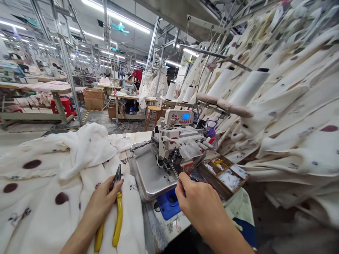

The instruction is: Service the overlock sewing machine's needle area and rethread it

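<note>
"Yellow-handled pliers [119,211] — where, which hand?"

"Left hand [104,195], above the white fleece [90,150] that covers the left part of the worktop [182,222]. Grip wrapped round the pliers near the pivot, handles spread and pointing toward the near edge. Can't tell if the jaws meet."

"And the right hand [197,195]?"

"Narrow grip, pinching slim metal tweezers [175,173] over the worktop's near edge. Tips reach the needle area of the sewing machine [169,137], right end of its metal plate [149,173]. Touching a part there? Can't tell."

"Handling?"

"Pliers: probably stiff, fairly heavy for their size. Handles look coated, so likely not slippery; take them round both handles for leverage. Tweezers: light, springy I'd guess, fine points could bend and smooth metal may slip — pinch mid-shank, leave the points free. Fleece looks soft, floppy; gather a fold."

"Anything close by?"

"Wooden tray [215,185] with small white pieces in its compartments, by the worktop's right edge. Blue piece [169,209] near the near edge, below the plate."
</note>
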A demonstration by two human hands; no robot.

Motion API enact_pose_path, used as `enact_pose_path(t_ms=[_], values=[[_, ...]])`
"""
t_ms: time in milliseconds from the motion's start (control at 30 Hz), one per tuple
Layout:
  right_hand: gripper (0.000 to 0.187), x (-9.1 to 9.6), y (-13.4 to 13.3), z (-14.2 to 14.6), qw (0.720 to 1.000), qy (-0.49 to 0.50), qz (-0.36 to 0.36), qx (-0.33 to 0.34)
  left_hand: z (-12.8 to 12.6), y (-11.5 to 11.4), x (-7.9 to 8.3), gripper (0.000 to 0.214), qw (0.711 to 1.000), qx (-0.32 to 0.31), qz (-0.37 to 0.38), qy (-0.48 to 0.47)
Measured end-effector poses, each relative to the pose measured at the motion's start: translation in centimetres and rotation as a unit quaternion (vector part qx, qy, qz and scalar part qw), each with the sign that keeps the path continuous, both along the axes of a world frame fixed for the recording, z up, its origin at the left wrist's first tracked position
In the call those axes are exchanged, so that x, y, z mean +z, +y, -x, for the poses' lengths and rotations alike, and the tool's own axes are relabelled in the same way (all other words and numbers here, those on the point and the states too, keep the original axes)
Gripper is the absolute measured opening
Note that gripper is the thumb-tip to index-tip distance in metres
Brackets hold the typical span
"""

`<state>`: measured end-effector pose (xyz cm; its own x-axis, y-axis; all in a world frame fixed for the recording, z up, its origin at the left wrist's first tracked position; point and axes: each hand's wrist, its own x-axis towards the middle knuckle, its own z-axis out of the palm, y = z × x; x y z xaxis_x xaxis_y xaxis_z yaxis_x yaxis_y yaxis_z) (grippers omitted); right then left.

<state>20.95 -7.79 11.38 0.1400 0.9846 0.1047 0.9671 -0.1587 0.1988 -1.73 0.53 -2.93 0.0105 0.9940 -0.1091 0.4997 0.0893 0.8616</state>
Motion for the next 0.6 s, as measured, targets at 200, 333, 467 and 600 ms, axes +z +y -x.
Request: enact_pose_path(t_ms=[200, 333, 467, 600], values=[[0.013, 0.15, 0.13, 0.51, 1.000, -0.004, -0.011, -0.003, -0.14, 0.08, -0.33, 0.054, 1.000, -0.010, -0.005, 0.009], [0.013, 0.00, 0.17, 0.42, 1.000, -0.003, -0.007, -0.006, -0.20, 0.14, -0.46, 0.057, 1.000, -0.008, -0.008, 0.012], [0.013, -0.28, -0.08, 0.24, 1.000, -0.003, -0.010, -0.001, -0.10, -0.04, -0.26, 0.057, 1.000, -0.007, -0.017, 0.023], [0.013, -0.21, -0.24, 0.19, 1.000, -0.004, -0.010, 0.000, -0.06, -0.19, -0.02, 0.058, 1.000, -0.007, -0.015, 0.024]])
